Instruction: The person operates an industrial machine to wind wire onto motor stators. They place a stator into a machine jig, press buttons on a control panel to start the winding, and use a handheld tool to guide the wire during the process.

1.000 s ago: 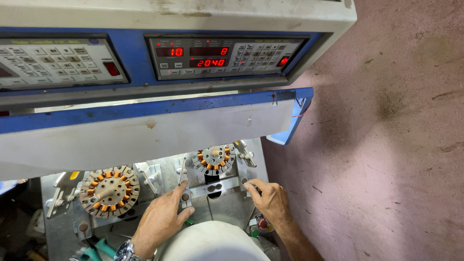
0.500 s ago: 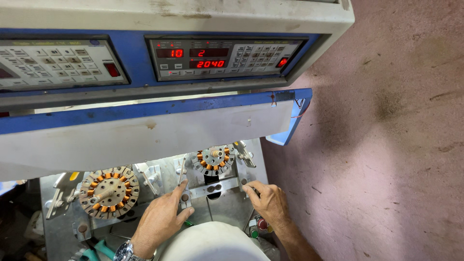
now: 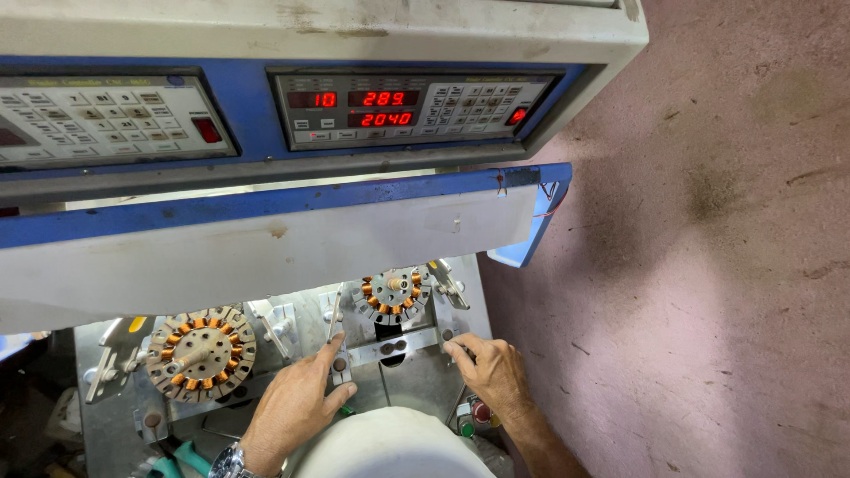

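Observation:
My left hand (image 3: 297, 407) rests on a grey metal bar (image 3: 390, 347) of the winding machine, its fingers touching a small upright lever. My right hand (image 3: 491, 370) lies at the right end of the same bar, fingertips on it, holding nothing. Just behind the bar sits a round stator with copper coils (image 3: 391, 292). A second, larger stator with copper coils (image 3: 200, 350) stands to the left of my left hand. A white rounded object (image 3: 390, 447) fills the bottom edge between my wrists.
A blue and grey control panel (image 3: 416, 104) with red number displays and keypads overhangs the work area. A blue-edged guard plate (image 3: 266, 230) hangs below it. Pink concrete floor (image 3: 708, 310) lies to the right. Coloured push buttons (image 3: 474, 418) sit by my right wrist.
Both hands stay on the bar, almost unmoved. The middle number on the red display has changed.

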